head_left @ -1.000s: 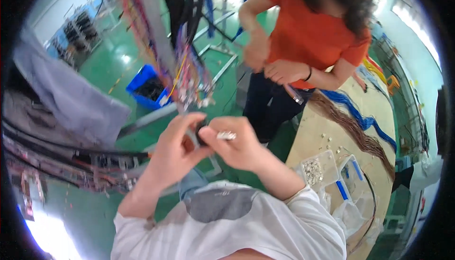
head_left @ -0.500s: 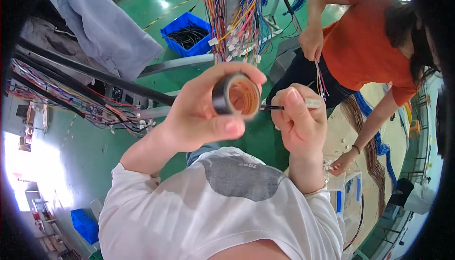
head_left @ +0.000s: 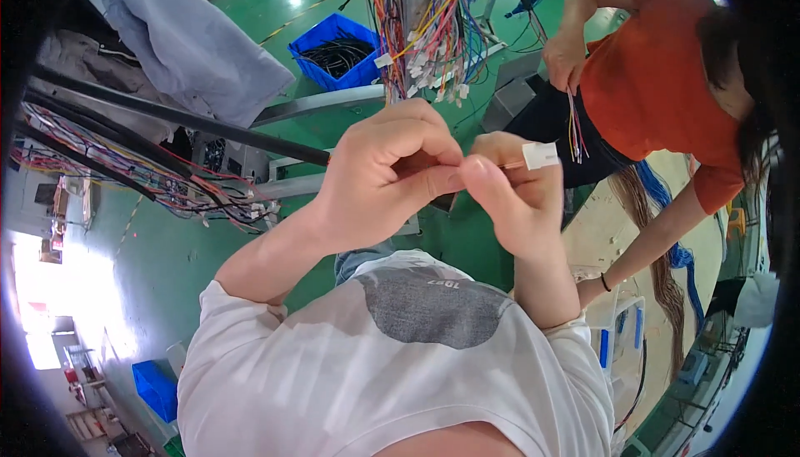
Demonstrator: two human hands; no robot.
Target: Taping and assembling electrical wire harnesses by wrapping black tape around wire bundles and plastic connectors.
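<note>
In front of my chest my two hands meet at the fingertips. My left hand (head_left: 379, 178) is closed in a pinch, thumb against forefinger; what it pinches is hidden, and the black tape roll no longer shows. My right hand (head_left: 521, 203) is closed too, its thumb tip touching the left fingertips. From its fingers a small white connector (head_left: 540, 155) sticks out to the right, on a short thin wire lead that runs back between the fingers.
Bundles of coloured wires (head_left: 446, 49) with white connectors hang from a post ahead. A blue bin (head_left: 337, 57) holds black cables. At the right, a co-worker in an orange shirt (head_left: 658, 65) holds thin wires beside a table (head_left: 596, 224). A black tube (head_left: 183, 124) crosses at left.
The black tape roll has gone from sight in my left hand, which has turned and closed to a pinch against my right fingers. The connector has tilted up slightly.
</note>
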